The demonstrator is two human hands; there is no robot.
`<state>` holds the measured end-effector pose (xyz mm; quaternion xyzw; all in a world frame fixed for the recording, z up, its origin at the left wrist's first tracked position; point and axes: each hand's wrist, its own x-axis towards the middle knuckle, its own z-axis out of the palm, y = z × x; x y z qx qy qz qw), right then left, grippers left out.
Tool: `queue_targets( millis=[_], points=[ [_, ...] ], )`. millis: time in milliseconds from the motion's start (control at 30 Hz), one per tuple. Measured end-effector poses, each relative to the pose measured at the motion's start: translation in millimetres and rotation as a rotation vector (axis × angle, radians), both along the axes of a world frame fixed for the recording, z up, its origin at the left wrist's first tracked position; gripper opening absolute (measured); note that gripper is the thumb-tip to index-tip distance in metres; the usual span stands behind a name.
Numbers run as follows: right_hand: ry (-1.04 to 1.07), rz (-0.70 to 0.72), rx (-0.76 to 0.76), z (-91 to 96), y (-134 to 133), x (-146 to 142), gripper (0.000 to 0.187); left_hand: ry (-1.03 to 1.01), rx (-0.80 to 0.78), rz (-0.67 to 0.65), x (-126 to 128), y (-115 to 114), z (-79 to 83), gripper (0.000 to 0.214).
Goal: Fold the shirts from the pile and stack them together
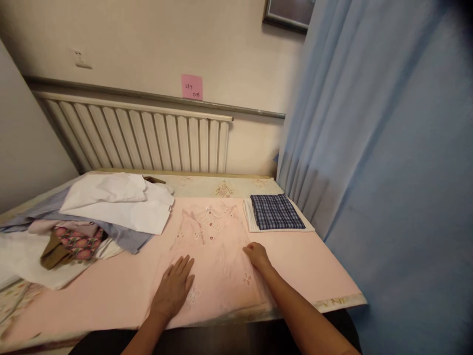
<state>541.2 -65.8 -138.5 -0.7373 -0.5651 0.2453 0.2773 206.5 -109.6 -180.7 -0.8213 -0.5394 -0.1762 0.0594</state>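
Note:
A pale pink dress or blouse (218, 266) lies spread on the table in front of me, with small buttons down its upper front and cut-out flowers on the cloth. Its exact kind I cannot tell. On its left side my left hand (174, 285) rests flat, palm down, with the fingers stretched out. My right hand (257, 256) is closed at the right edge of the garment, fingers curled in a pinch on the cloth. The fingertips of that hand are partly hidden.
A heap of loose clothes, with a white garment (121, 209) on top, lies at the left. Folded dark plaid cloth (277, 212) sits on a folded striped white one (248, 217) at the right. Behind stands a radiator (148, 133); a blue curtain (354, 123) hangs at the right.

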Motion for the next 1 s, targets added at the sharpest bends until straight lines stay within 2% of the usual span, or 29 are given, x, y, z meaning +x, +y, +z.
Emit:
queue_targets(
  millis=[267,400,533,767,1000],
  points=[
    [-0.066,-0.105,-0.027,-2.8,4.2,-2.1,0.014,0.016,0.036,-0.012,0.0,2.6,-4.1,0.050],
    [0.013,-0.068,-0.071,2.6,0.9,1.8,0.019,0.001,0.039,-0.013,0.1,2.7,-4.8,0.051],
    [0.135,-0.016,-0.135,4.5,-19.9,11.8,0.028,0.009,0.032,-0.009,0.1,3.1,-6.3,0.051],
    [0.193,0.044,-0.169,-1.7,-78.1,22.2,0.015,0.015,0.012,0.002,1.5,2.5,-5.9,0.051],
    [0.053,0.017,-0.082,-11.4,-88.6,18.4,0.014,0.012,0.006,0.000,2.4,2.4,-4.1,0.052]
  ],
)
